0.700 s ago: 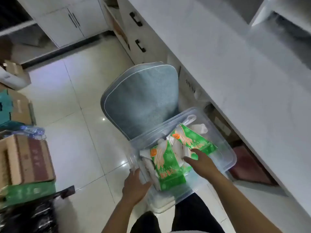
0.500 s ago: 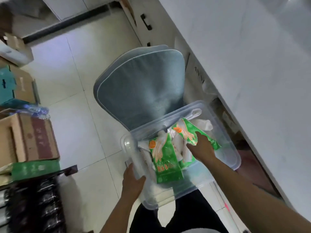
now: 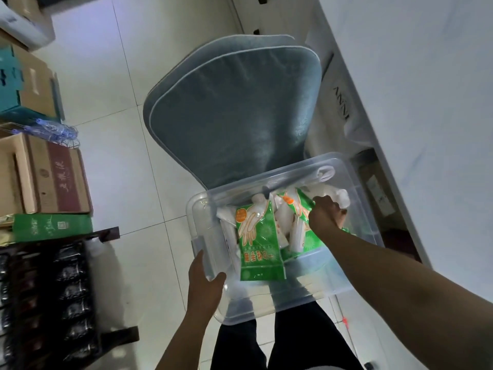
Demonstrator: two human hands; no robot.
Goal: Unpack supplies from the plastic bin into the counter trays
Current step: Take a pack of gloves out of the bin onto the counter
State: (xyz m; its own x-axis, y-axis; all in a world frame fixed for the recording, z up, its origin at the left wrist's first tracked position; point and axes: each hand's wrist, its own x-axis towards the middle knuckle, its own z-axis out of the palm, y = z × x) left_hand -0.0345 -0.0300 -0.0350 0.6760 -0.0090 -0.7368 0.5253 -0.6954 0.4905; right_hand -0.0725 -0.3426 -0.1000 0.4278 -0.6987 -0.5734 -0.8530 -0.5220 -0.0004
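A clear plastic bin [image 3: 346, 284] rests on a grey-blue chair, low in the middle of the view. Inside stand green glove packets, one upright on the left [image 3: 257, 244] and another on the right [image 3: 298, 206], among white packs. My left hand [image 3: 204, 279] grips the bin's near left rim. My right hand [image 3: 326, 216] is inside the bin, fingers closed around the top of the right green packet and the white packs beside it.
The grey-blue chair [image 3: 232, 121] stands ahead, its back to the left of a white counter [image 3: 426, 89]. Cardboard boxes [image 3: 45, 180] and a dark rack of packaged goods [image 3: 53, 303] line the left side. White floor tiles lie between.
My right hand has pushed deeper toward the far right of the bin and closed on the packets. My left hand stays on the rim. The view has tilted further down.
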